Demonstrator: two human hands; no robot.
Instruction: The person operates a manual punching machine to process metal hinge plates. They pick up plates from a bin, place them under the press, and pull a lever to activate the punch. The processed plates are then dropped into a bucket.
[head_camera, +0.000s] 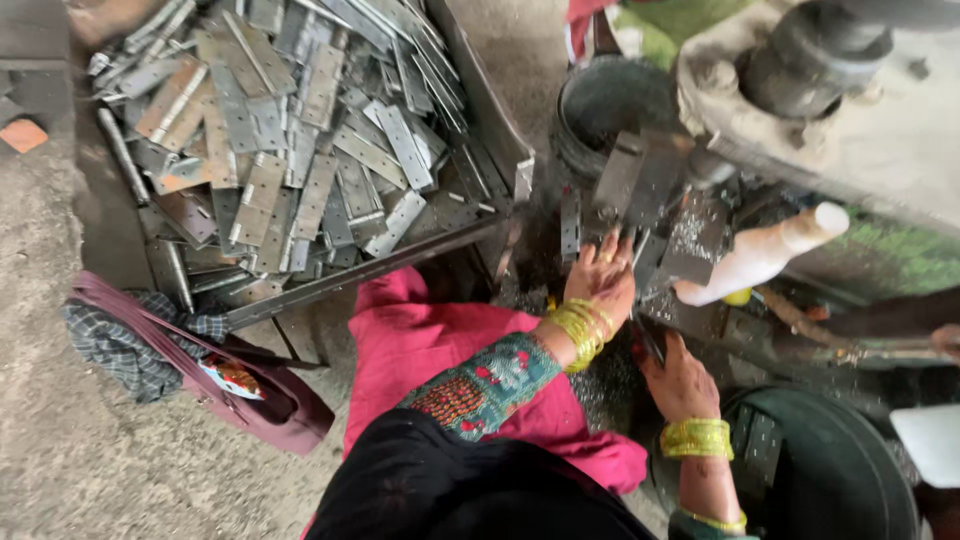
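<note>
**Two hands at the press, hinge plates all around**

A grey metal hinge plate (625, 235) lies on the bed of the machine (700, 240), just beyond the left hand (600, 275). That hand reaches forward from a patterned sleeve, palm down, wrist ringed with yellow bangles, its fingers stretched onto the near edge of the plate; whether the grip pinches the plate or only presses on it cannot be told. The right hand (680, 380) sits lower and nearer the body, also bangled, fingers curled downward at the dark edge of the machine bed; what its grip closes on, if anything, is hidden.

Just right of the hands a pale lever handle (765, 255) juts out at a slant from the machine, close over the bed. Above it rises the heavy grey body of the press (800, 90). A dark round bucket (605, 105) stands behind the bed, and a dark green tub (830, 470) holding perforated plates sits below the right hand.

To the left, well apart from the hands, a metal tray (480, 90) on the floor is heaped with hinge plates (300, 140). A maroon bag (260, 400) with a checked cloth (120, 340) lies on the floor beside the pink garment (430, 340) over the person's knee.
</note>
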